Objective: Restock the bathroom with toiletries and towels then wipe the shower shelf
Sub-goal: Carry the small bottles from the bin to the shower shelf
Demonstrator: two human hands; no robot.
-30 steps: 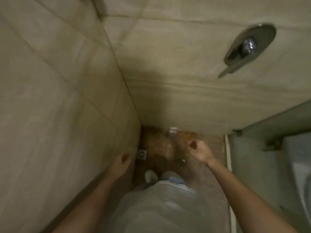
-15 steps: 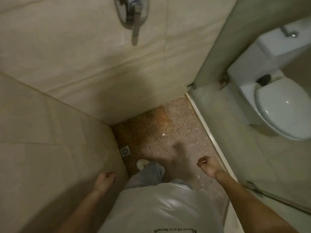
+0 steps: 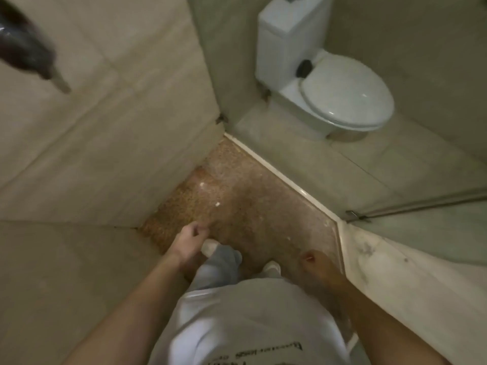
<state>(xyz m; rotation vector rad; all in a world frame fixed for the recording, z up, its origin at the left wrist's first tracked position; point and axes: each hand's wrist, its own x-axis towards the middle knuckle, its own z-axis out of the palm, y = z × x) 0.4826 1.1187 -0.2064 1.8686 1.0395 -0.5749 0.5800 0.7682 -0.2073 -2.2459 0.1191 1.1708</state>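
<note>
No toiletries, towels or shower shelf are in view. I look down inside a shower stall with a speckled brown floor (image 3: 237, 204). My left hand (image 3: 191, 237) hangs over the floor in front of my left leg, fingers loosely curled, holding nothing. My right hand (image 3: 315, 264) hangs low beside my right leg, close to the marble threshold (image 3: 382, 262). It is blurred and dark, and nothing shows in it.
Beige tiled walls (image 3: 118, 127) close in at left and ahead. A dark shower handle (image 3: 26, 54) sticks out at top left. A glass partition (image 3: 290, 159) stands on the white sill, with a white toilet (image 3: 342, 96) beyond it. A door rail (image 3: 421, 204) runs at right.
My view has swung right, bringing the toilet and threshold in and pushing the shower handle to the left edge. My left hand has come forward over the floor; my right hand has dropped lower.
</note>
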